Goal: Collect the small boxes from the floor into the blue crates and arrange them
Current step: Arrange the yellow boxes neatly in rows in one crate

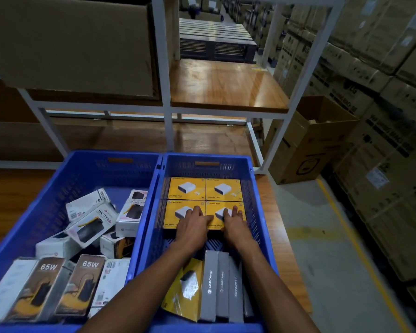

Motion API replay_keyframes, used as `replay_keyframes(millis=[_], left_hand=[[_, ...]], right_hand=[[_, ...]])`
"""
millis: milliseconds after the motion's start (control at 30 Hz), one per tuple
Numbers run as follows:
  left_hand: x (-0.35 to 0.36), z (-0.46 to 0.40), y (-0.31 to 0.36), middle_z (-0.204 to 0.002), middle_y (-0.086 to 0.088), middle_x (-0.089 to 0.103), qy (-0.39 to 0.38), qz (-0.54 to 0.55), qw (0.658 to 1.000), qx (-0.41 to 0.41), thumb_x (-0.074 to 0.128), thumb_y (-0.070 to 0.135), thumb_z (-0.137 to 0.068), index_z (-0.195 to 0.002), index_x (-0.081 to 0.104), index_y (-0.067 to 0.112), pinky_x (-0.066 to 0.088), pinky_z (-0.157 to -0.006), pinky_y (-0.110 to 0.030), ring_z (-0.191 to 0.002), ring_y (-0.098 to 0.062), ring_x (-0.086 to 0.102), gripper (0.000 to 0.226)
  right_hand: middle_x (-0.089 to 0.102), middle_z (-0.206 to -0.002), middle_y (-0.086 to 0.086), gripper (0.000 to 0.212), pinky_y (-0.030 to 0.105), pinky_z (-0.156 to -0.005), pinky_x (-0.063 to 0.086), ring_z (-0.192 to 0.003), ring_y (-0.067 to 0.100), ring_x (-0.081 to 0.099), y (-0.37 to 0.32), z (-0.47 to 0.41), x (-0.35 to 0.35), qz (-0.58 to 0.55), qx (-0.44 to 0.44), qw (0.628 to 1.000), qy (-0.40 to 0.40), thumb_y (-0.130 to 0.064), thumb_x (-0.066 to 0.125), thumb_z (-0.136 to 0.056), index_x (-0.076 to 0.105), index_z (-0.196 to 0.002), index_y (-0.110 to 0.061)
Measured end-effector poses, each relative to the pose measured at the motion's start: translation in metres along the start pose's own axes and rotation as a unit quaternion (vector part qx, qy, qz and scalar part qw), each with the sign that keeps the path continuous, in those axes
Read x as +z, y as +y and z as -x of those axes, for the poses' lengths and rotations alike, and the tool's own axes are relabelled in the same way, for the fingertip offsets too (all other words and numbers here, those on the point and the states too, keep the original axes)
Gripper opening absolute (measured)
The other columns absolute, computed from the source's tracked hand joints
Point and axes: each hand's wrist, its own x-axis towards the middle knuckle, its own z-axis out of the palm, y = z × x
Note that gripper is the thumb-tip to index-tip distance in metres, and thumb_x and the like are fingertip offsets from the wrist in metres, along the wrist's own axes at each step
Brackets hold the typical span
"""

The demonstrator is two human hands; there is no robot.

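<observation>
Grey boxes (222,287) standing on edge and a tilted yellow pack (185,288) fill the near end of the right blue crate (257,212), with both forearms reaching over them. Further in, four yellow boxes (205,203) lie flat in a square; the left hand (192,225) presses with straight fingers on the near-left one, the right hand (233,223) likewise on the near-right one, neither gripping. Just beside, touching, the left blue crate (58,188) holds jumbled white and brown boxes (91,222), beyond them a white shelf rack (163,92).
</observation>
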Motion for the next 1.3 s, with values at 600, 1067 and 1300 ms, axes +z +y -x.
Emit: replay_keyframes(millis=[600,1067,1300], left_hand=[[0.007,0.006,-0.005,-0.125,-0.007,0.042,-0.015,0.011,1.000,-0.012,0.067,0.026,-0.098,-0.149,0.039,0.040,0.057,-0.069,-0.042,-0.104,-0.029,0.055,0.060],[0.012,0.005,0.002,-0.130,-0.010,0.038,-0.016,-0.005,0.999,-0.031,0.068,0.016,-0.092,-0.149,0.032,0.042,0.052,-0.067,-0.038,-0.109,-0.032,0.052,0.072],[0.010,0.005,0.000,-0.129,-0.009,0.039,-0.022,-0.006,1.000,-0.019,0.069,0.012,-0.093,-0.147,0.034,0.040,0.057,-0.069,-0.040,-0.107,-0.032,0.053,0.070]], right_hand=[[0.026,-0.167,0.016,0.061,0.050,-0.098,0.050,-0.147,0.036,0.034,-0.005,0.029,-0.008,0.032,-0.008,0.997,0.063,-0.006,0.052,-0.100,0.034,-0.156,-0.023],[0.021,-0.169,0.018,0.069,0.049,-0.102,0.050,-0.154,0.038,0.026,-0.011,0.030,0.002,0.081,0.005,0.993,0.084,-0.008,0.053,-0.102,0.024,-0.162,-0.024],[0.019,-0.170,0.017,0.070,0.050,-0.102,0.050,-0.154,0.038,0.026,-0.011,0.033,0.000,0.079,0.006,0.994,0.081,-0.006,0.052,-0.102,0.022,-0.162,-0.024]])
